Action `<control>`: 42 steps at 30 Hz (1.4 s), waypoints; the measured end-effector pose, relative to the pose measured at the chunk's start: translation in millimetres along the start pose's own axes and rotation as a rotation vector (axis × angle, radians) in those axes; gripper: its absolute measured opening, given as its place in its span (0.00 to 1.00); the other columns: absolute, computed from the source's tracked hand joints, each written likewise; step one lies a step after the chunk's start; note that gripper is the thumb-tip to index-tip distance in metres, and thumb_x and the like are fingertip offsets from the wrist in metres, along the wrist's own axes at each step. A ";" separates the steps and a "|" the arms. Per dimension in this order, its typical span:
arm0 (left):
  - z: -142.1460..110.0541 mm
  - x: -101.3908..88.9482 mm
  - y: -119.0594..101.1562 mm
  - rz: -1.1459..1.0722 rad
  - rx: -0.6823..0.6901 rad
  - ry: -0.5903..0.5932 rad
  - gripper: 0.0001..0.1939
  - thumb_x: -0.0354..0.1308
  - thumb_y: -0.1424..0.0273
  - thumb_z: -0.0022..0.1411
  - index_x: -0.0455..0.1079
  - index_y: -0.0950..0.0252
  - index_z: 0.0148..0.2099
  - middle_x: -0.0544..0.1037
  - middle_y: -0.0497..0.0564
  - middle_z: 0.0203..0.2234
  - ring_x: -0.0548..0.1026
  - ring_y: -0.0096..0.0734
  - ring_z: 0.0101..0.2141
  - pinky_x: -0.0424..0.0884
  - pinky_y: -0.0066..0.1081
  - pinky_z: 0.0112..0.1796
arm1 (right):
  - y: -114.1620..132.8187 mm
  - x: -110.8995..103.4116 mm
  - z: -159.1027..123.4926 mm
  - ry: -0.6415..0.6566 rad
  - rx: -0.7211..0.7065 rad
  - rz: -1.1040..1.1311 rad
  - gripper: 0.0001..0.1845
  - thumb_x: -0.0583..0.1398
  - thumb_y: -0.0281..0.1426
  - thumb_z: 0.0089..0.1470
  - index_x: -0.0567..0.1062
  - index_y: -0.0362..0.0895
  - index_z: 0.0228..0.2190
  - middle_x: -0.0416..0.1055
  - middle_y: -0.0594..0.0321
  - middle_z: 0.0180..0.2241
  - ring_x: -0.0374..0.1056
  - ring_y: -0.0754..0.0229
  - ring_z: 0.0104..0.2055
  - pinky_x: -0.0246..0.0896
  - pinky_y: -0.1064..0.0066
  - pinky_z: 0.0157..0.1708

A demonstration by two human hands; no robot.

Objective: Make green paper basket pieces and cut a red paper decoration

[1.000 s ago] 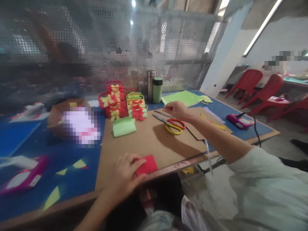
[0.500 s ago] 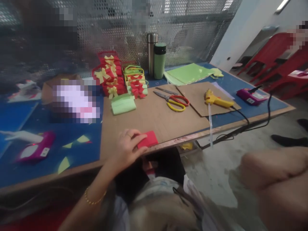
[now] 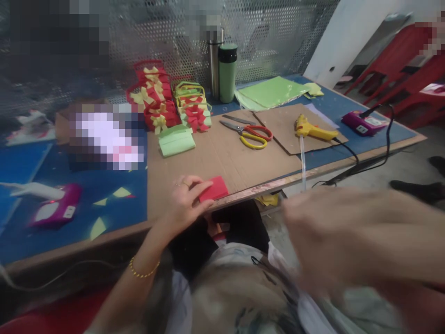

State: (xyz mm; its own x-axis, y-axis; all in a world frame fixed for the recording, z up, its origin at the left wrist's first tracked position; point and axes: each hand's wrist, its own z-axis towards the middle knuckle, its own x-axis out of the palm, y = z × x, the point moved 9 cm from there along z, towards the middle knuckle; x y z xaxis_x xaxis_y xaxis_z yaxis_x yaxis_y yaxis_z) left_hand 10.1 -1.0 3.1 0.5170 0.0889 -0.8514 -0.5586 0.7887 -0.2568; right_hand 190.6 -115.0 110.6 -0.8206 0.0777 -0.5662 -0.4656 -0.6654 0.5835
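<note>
Near the table's front edge, my left hand (image 3: 187,197) pinches a small folded red piece (image 3: 216,188), thumb at its front side and fingers over its left end. The piece rests on a brown cardboard sheet (image 3: 253,169); whether it is paper or felt I cannot tell. My right hand (image 3: 323,232) is raised in front of the table at the right, smeared by motion with its fingers unclear. Beyond the left hand lies a folded light green piece (image 3: 177,140). Scissors (image 3: 248,132) with red and yellow handles lie on the cardboard.
A yellow glue gun (image 3: 314,130) rests on cardboard, its clear stick overhanging the edge. Red bags with yellow bows (image 3: 156,99) and green bags with red bows (image 3: 196,113) stand behind, beside a green bottle (image 3: 227,76). A purple box (image 3: 365,123) trails a black cord.
My right hand has moved left and inward from the right side, blurring. The left hand keeps its hold on the red piece, and the view has shifted slightly.
</note>
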 end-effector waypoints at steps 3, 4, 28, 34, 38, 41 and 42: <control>-1.2 -0.6 2.1 -0.043 -0.014 -0.017 0.18 0.61 0.63 0.68 0.72 0.62 0.58 0.75 0.56 0.47 0.72 0.42 0.47 0.68 0.43 0.49 | -23.0 30.3 21.1 0.022 -0.028 -0.090 0.17 0.53 0.40 0.71 0.76 0.50 0.33 0.74 0.64 0.26 0.70 0.63 0.27 0.65 0.71 0.29; -1.3 -0.9 2.6 -0.048 -0.020 -0.022 0.19 0.62 0.63 0.68 0.72 0.61 0.58 0.75 0.56 0.47 0.72 0.42 0.47 0.68 0.44 0.50 | -37.2 40.6 23.6 0.008 -0.001 -0.162 0.15 0.54 0.35 0.71 0.76 0.48 0.33 0.74 0.64 0.27 0.70 0.63 0.28 0.64 0.71 0.30; -26.3 -54.3 57.3 -0.083 -0.427 -0.238 0.19 0.61 0.61 0.66 0.74 0.59 0.57 0.76 0.56 0.48 0.75 0.42 0.50 0.73 0.47 0.53 | -94.7 126.9 15.5 0.156 -0.125 -0.428 0.28 0.61 0.43 0.64 0.71 0.40 0.59 0.73 0.44 0.57 0.66 0.43 0.59 0.59 0.49 0.58; -76.2 -97.0 95.0 0.341 -0.522 -0.243 0.17 0.59 0.58 0.67 0.77 0.58 0.53 0.77 0.57 0.44 0.76 0.49 0.46 0.72 0.50 0.50 | -95.2 120.3 -0.4 0.093 -0.179 -0.407 0.19 0.60 0.36 0.67 0.75 0.43 0.55 0.77 0.49 0.54 0.70 0.47 0.54 0.62 0.52 0.53; -94.0 -94.7 111.7 0.416 -0.544 -0.153 0.16 0.57 0.56 0.67 0.79 0.57 0.49 0.79 0.57 0.43 0.76 0.51 0.44 0.71 0.47 0.46 | -87.0 103.3 -6.7 -0.033 -0.230 -0.273 0.14 0.55 0.28 0.69 0.78 0.47 0.49 0.82 0.55 0.46 0.73 0.53 0.47 0.63 0.59 0.44; -91.9 -88.7 111.0 0.394 -0.549 -0.151 0.17 0.56 0.56 0.67 0.78 0.57 0.50 0.79 0.56 0.44 0.75 0.50 0.46 0.70 0.46 0.47 | -89.0 85.3 1.0 -0.131 -0.123 -0.093 0.13 0.54 0.27 0.68 0.77 0.45 0.47 0.81 0.55 0.41 0.73 0.54 0.42 0.64 0.60 0.41; -89.8 -87.0 110.3 0.387 -0.557 -0.156 0.17 0.56 0.56 0.67 0.78 0.57 0.51 0.79 0.57 0.45 0.75 0.50 0.46 0.70 0.46 0.47 | -92.7 79.8 4.9 -0.164 -0.054 -0.034 0.12 0.54 0.27 0.68 0.78 0.45 0.45 0.80 0.55 0.40 0.72 0.55 0.40 0.65 0.61 0.39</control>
State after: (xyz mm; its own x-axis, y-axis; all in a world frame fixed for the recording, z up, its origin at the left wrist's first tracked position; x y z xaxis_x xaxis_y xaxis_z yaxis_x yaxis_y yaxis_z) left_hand -154.7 23.7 7.8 0.2774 0.4203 -0.8640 -0.9497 0.2563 -0.1802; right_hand 166.6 -43.5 14.1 -0.8499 0.2178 -0.4798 -0.4791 -0.6986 0.5314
